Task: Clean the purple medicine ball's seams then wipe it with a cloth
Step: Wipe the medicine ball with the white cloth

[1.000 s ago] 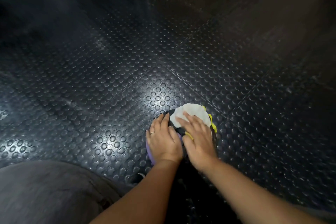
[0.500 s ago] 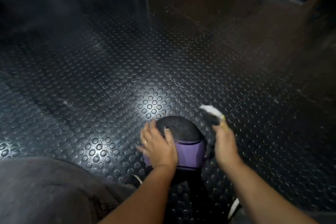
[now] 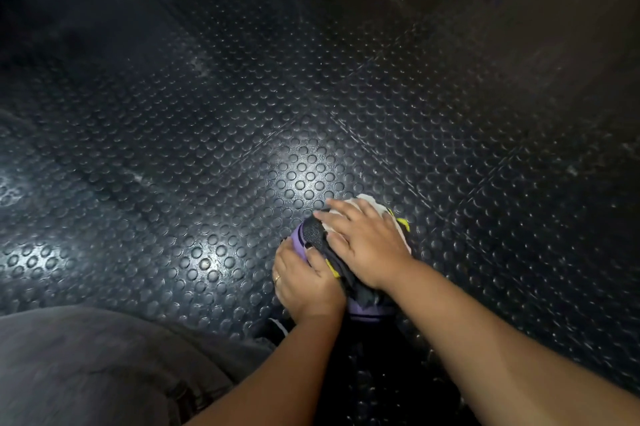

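We wear a thin gold-coloured ring on one of the left hand's fingers. Both forearms are bare, and behind and left of those fingers sits our dark grey trouser leg.

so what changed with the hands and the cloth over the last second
Half a second ago the right hand had lifted the cloth off to the right of the medicine ball; it has now brought it back and presses it flat over the ball's top. The left hand stayed cupped round the ball's left side, and the ball stayed on the studded floor.
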`<move>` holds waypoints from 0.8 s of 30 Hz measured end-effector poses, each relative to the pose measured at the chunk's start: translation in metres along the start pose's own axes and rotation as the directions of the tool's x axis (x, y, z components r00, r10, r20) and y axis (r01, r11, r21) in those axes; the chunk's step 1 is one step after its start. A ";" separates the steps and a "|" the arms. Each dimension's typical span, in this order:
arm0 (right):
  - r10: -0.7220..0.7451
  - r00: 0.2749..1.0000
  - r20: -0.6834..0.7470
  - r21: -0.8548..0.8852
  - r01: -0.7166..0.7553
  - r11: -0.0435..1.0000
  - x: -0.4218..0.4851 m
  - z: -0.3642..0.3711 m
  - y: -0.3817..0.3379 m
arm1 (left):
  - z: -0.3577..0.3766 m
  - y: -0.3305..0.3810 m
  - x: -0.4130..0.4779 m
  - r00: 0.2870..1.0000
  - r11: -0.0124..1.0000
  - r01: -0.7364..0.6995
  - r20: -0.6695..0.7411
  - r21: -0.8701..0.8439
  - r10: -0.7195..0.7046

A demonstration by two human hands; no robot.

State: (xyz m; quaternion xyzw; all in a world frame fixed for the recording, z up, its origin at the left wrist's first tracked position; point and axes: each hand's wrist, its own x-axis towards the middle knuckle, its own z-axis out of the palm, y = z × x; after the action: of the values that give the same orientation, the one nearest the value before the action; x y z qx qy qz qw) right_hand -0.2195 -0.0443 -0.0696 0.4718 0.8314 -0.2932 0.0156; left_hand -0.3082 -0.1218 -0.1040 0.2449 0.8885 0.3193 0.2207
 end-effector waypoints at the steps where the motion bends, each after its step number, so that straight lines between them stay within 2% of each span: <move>1: -0.045 0.998 0.047 -0.024 0.046 0.999 0.010 -0.002 0.001 | -0.001 0.001 0.000 1.000 1.000 0.006 0.002 -0.008 -0.006; 3: -0.129 0.981 0.144 -0.046 0.136 0.990 0.028 -0.003 0.000 | -0.003 0.002 -0.002 1.000 1.000 0.010 0.003 -0.015 -0.010; 6: -0.125 0.951 0.283 -0.048 0.144 0.988 0.055 -0.006 -0.003 | -0.006 0.002 -0.009 1.000 1.000 -0.028 0.006 0.000 0.028; 9: 0.017 0.937 0.350 0.056 -0.039 0.998 0.075 -0.015 0.005 | -0.004 0.007 -0.011 0.999 0.999 -0.045 0.029 0.012 0.044; 12: 0.109 0.893 0.437 0.132 -0.184 0.974 0.085 -0.019 0.030 | -0.002 0.011 -0.010 0.996 0.998 -0.068 0.049 -0.017 0.069; 14: 0.219 0.865 0.452 0.249 -0.358 0.900 0.080 -0.019 0.049 | 0.000 0.010 -0.010 0.994 0.995 -0.083 0.059 -0.051 0.086; 16: 0.319 0.828 0.461 0.422 -0.521 0.742 0.065 -0.016 0.069 | 0.001 0.007 -0.008 0.994 0.993 -0.085 0.067 -0.085 0.091; 18: 0.405 0.789 0.462 0.588 -0.614 0.526 0.045 -0.007 0.088 | 0.002 0.007 -0.006 0.993 0.990 -0.080 0.075 -0.120 0.089; 21: 0.541 0.687 0.485 0.746 -0.648 0.154 0.013 0.009 0.096 | 0.002 0.010 -0.002 0.995 0.994 -0.063 0.074 -0.090 0.070; 23: 0.542 0.626 0.561 0.786 -0.608 -0.112 -0.006 0.015 0.094 | 0.003 0.013 -0.001 0.994 0.996 -0.069 0.082 -0.047 0.073; 24: 0.527 0.630 0.570 0.796 -0.584 -0.163 -0.011 0.017 0.091 | 0.004 0.015 -0.001 0.994 0.997 -0.069 0.085 -0.025 0.071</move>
State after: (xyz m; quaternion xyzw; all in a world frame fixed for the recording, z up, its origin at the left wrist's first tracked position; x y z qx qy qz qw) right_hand -0.1454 -0.0268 -0.1234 0.6654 0.1498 -0.7173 -0.1426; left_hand -0.3015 -0.1106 -0.0966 0.2868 0.8655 0.3258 0.2501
